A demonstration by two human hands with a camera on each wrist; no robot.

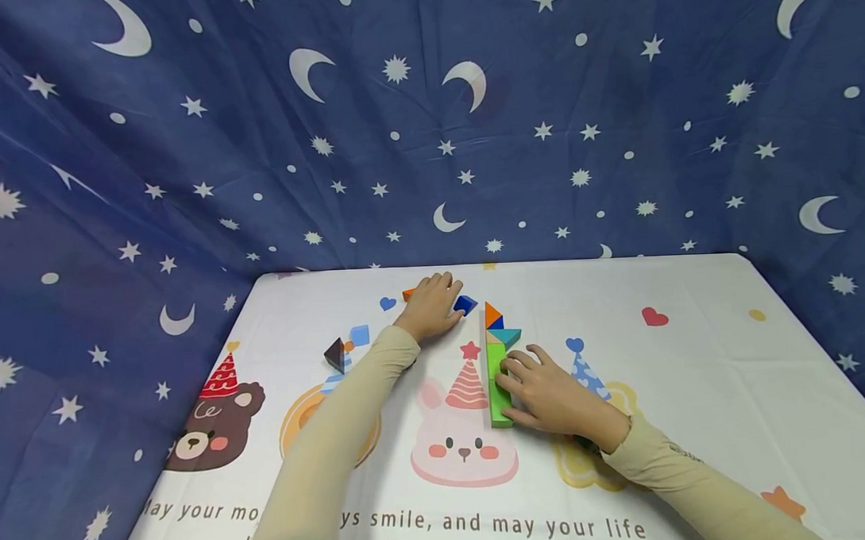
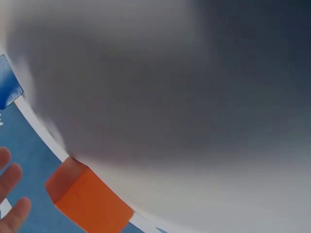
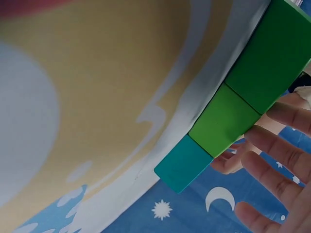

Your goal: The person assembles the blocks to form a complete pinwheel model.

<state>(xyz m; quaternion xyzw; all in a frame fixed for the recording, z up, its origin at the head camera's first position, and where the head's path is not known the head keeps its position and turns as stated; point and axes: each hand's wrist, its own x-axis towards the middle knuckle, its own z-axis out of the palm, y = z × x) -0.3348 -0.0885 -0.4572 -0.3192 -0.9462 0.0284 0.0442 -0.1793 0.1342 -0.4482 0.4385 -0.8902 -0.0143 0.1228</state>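
A row of wooden blocks stands on the white cloth: two green blocks (image 1: 499,384) in front, then a teal triangular block (image 1: 508,336), with small blue and orange triangular blocks (image 1: 492,313) at the far end. My right hand (image 1: 551,389) lies along the row's right side, its spread fingertips at the green blocks. Farther back, my left hand (image 1: 432,306) reaches over the cloth with loosely extended fingers. Beside its fingertips lies a dark blue block (image 1: 465,304). An orange block (image 2: 92,199) lies near that hand, partly hidden behind it in the head view.
A black triangular block (image 1: 334,355) lies left of the left forearm. The cloth (image 1: 695,420) carries printed animals, hearts and lettering. A dark blue curtain (image 1: 472,165) with moons and stars hangs behind the table and on both sides.
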